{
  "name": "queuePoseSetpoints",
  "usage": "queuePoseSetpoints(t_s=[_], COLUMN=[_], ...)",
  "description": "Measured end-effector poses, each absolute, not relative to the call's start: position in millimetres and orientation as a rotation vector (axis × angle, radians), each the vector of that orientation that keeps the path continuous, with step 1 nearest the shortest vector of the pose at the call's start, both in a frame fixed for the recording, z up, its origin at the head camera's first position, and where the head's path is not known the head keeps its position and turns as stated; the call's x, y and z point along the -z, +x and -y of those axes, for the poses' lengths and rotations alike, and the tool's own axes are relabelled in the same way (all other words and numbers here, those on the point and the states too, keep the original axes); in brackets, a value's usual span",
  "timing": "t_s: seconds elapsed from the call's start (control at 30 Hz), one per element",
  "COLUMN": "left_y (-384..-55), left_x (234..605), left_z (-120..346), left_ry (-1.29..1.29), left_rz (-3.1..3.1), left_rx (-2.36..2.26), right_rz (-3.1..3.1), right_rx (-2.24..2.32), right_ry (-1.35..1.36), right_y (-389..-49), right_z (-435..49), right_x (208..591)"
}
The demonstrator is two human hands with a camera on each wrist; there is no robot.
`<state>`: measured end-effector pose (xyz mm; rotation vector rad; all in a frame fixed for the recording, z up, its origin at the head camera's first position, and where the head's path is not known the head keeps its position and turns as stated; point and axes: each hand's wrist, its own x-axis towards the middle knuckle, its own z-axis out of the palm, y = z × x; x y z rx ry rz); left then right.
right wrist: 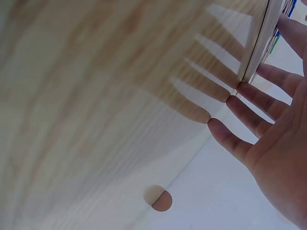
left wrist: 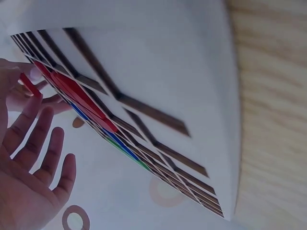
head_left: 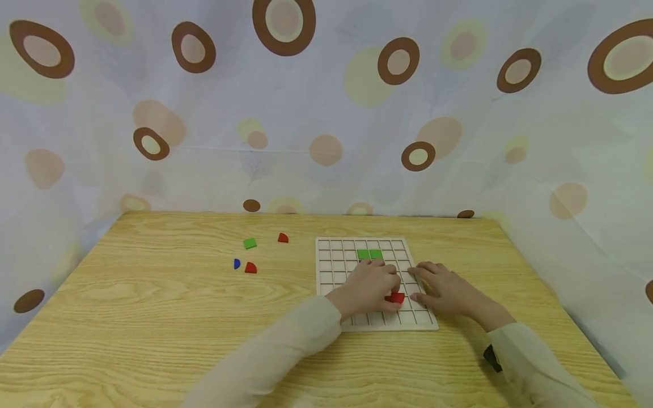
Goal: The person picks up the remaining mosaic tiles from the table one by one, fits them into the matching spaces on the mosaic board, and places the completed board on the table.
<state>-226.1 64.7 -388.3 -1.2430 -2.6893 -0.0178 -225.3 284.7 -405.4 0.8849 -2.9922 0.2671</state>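
Piece (left wrist: 30, 86), red | pinched by left hand (head_left: 368, 287), above gridded board (head_left: 325, 266) | board: on table (head_left: 127, 317), two green squares (head_left: 363, 254) toward far edge | right hand (head_left: 449, 290): fingers extended, loose, at board's right edge

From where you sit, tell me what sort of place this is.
Likely an indoor tabletop activity station, though the wider room is hidden: a wood-grained table, patterned sheeting on three sides, and a gridded board with small coloured shapes.
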Motion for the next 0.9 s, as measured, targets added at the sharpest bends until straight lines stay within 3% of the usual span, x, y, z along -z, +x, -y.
queuePoseSetpoints(t_s=[0.9], left_y=[-224], left_x=[397], left_z=[-86], left_ry=[-1.167], left_rz=[2.763], left_rx=[-0.097], right_rz=[2.986], right_rx=[-0.269], right_ry=[0.890], right_y=[-226], right_z=[-286], right_x=[409])
